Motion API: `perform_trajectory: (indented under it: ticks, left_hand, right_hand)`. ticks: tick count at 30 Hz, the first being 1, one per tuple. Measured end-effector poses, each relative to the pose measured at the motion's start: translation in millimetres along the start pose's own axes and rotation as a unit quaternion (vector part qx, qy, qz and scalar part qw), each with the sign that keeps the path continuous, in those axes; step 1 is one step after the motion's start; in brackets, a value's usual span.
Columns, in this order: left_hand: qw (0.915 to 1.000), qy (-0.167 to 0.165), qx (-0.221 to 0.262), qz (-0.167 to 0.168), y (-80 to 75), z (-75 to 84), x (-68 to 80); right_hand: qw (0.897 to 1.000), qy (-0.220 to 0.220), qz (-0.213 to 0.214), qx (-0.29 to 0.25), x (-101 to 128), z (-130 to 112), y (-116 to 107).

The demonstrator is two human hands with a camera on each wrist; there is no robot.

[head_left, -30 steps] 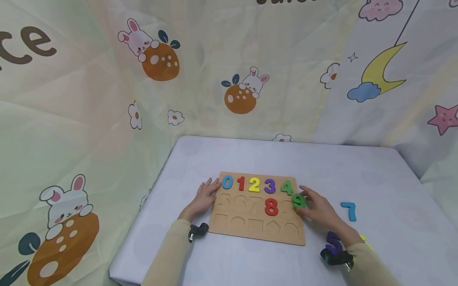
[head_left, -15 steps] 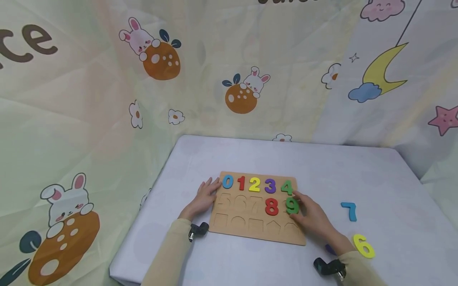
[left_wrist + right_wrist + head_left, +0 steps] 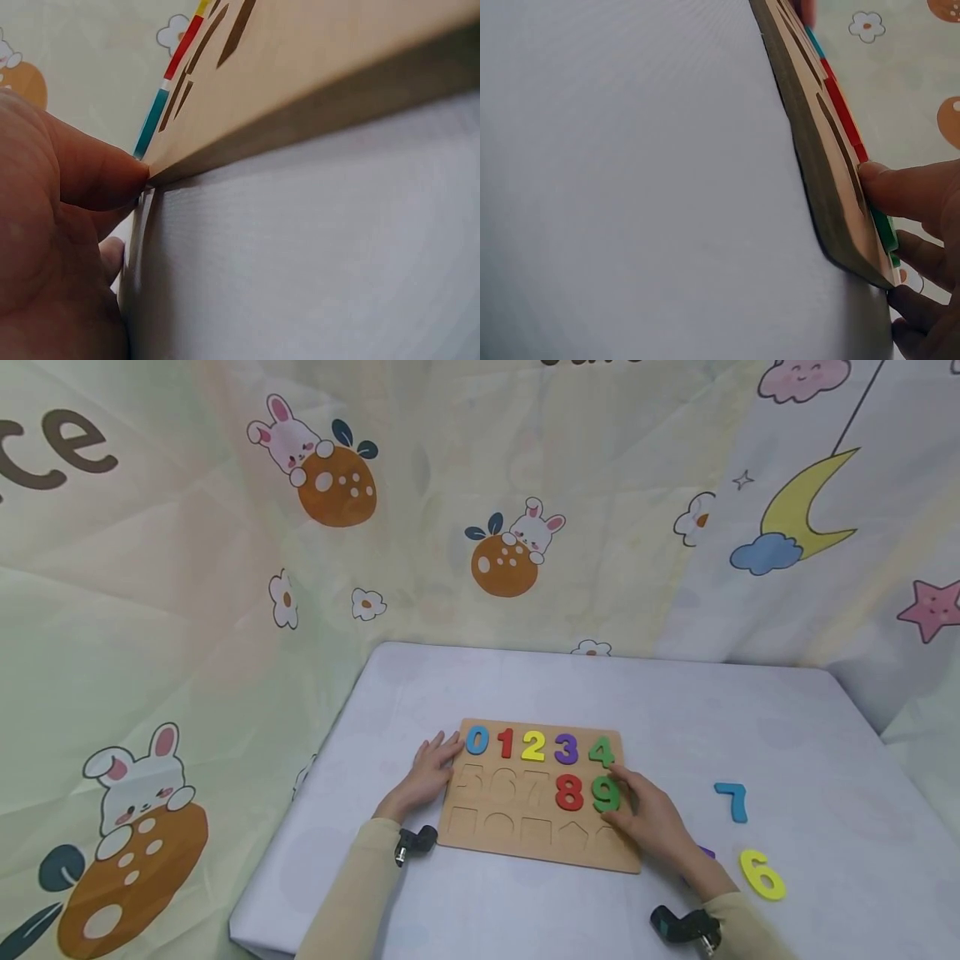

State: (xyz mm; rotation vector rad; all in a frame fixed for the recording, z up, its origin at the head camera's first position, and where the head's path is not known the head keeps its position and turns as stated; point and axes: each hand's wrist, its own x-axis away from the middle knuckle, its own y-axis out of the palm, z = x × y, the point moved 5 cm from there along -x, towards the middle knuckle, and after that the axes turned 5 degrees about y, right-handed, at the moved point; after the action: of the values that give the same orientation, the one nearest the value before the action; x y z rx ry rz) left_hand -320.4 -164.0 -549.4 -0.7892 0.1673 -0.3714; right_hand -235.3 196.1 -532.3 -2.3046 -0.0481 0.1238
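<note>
A wooden puzzle board [image 3: 525, 839] lies on the white table. Its top row holds 0, 1, 2, 3 and 4. In the row below sit a red 8 [image 3: 569, 793] and a green 9 [image 3: 604, 793]. My right hand [image 3: 647, 817] lies at the board's right edge and pinches the green 9 [image 3: 885, 231] between thumb [image 3: 909, 187] and fingers, with the piece down in its slot. My left hand [image 3: 424, 772] rests flat at the board's left edge. Its thumb [image 3: 97, 178] presses against the board [image 3: 315, 67].
Loose on the table right of the board lie a blue 7 [image 3: 732, 802] and a yellow 6 [image 3: 762, 874]. A purple piece [image 3: 706, 853] shows partly behind my right wrist. Cartoon-print cloth walls stand behind and to the left.
My right hand carried the green 9 leftward from the board's right edge and lowered it into its slot beside the 8. The left hand stayed put.
</note>
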Motion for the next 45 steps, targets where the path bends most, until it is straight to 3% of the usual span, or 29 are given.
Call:
perform_trajectory:
  ticks: [13, 17, 21, 28, 32, 45]
  left_hand:
    - [1.0000, -0.004, -0.004, -0.001, -0.1, -1.1, -0.4]
    - [1.0000, -0.005, -0.003, -0.001, 0.6, -1.8, -0.1]
    - [1.0000, -0.006, 0.001, -0.005, 1.0, -1.3, 0.4]
    - [0.9999, -0.005, 0.012, -0.004, -0.7, -0.1, 0.5]
    - [0.9999, 0.002, 0.014, 0.002, -1.8, 1.1, 0.9]
    - [1.0000, 0.004, 0.001, 0.005, -0.9, 0.7, 1.4]
  right_hand:
    - [1.000, 0.002, 0.003, 0.003, 3.0, -2.7, -1.2]
    - [1.000, 0.020, -0.004, 0.008, 5.0, 0.1, -6.7]
    - [0.999, 0.031, 0.008, 0.005, 8.4, 3.7, -19.2]
    - [0.997, -0.018, 0.069, 0.020, 12.8, 13.1, -49.7]
    - [0.996, -0.023, 0.089, 0.014, 16.4, 22.9, -67.8]
    - [0.989, 0.076, 0.119, 0.043, 36.4, 66.1, -107.1]
